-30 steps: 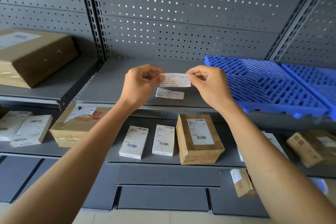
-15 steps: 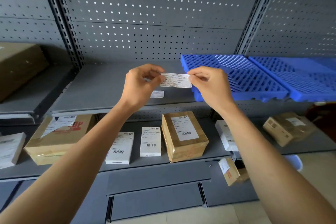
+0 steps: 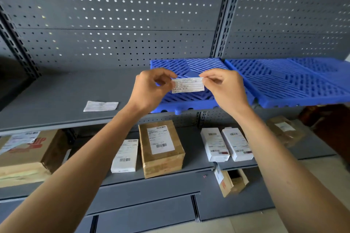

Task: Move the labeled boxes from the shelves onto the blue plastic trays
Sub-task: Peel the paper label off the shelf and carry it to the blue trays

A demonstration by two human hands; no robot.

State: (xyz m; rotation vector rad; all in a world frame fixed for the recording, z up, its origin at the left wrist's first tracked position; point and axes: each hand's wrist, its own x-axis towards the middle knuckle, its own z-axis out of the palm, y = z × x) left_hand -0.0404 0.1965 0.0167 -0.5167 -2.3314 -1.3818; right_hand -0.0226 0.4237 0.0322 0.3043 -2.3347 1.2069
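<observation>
My left hand (image 3: 149,89) and my right hand (image 3: 225,89) pinch the two ends of a small white paper label (image 3: 187,85), held in the air in front of the upper shelf. Behind the label lies a blue plastic tray (image 3: 191,66), with a second blue tray (image 3: 295,79) to its right. On the lower shelf stand a brown taped box with a white label (image 3: 161,147), a white labeled box (image 3: 126,155) to its left, and two white boxes (image 3: 226,145) to its right.
Another paper label (image 3: 101,106) lies flat on the grey upper shelf (image 3: 56,104). A large cardboard box (image 3: 24,153) sits at lower left, a wrapped brown parcel (image 3: 284,130) at right, and a small open carton (image 3: 230,181) hangs below the lower shelf edge.
The view has swung to the right, so the blue trays now sit behind my hands. Both hands keep pinching the label. The large box on the upper left shelf has left the view.
</observation>
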